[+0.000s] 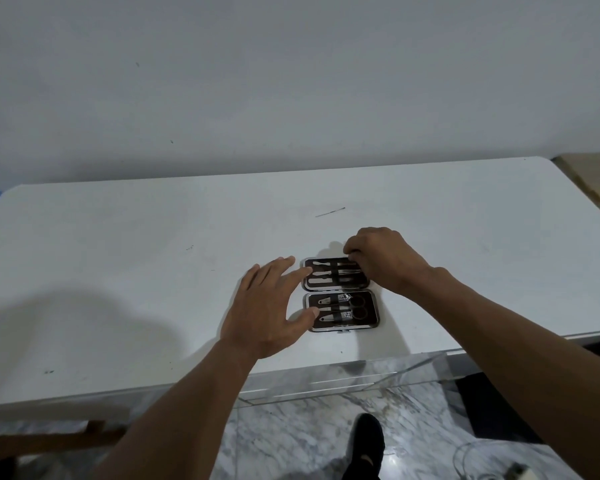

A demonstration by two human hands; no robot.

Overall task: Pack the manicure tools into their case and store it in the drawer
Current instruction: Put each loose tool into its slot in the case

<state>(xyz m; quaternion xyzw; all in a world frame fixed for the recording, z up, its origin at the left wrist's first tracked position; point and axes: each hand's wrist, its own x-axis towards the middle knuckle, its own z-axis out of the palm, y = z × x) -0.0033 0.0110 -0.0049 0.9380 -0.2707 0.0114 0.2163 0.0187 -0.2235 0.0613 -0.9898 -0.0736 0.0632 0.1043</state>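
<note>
1. While lying open and flat near the front edge of the white desk (153, 271), pictured from above: brown-lined manicure case (340, 290), its two hinged halves side by side, one farther from the camera, one nearer
2. Strapped into the far half (355, 285) under a black elastic band (334, 273): several slim metal tools (321, 271), laid lengthwise
3. Held in the near half (372, 299): two nail clippers (328, 300), with small scissors (357, 308) between them, finger loops to the right
4. Spread wide at the case's left edge: left hand (267, 306), fingers straight, index fingertip (307, 270) touching the rim of the far half, thumb (313, 311) resting against the rim of the near half, nothing gripped
5. Reaching in from the right over the far half's right end: right hand (383, 259), fingers curled, fingertips pinching the right end of the topmost tool (329, 261) in that half, palm side hidden
6. Lying loose on the desk beyond the case, well apart from both hands: one thin metal tool (329, 212), slightly angled
7. Jutting out below the desk's front edge, beneath the case: clear drawer (326, 386), walls see-through, contents not discernible
8. Seen underneath: grey-veined marble floor (291, 445) and a black shoe (364, 445); behind the desk, plain pale wall (291, 81)
</note>
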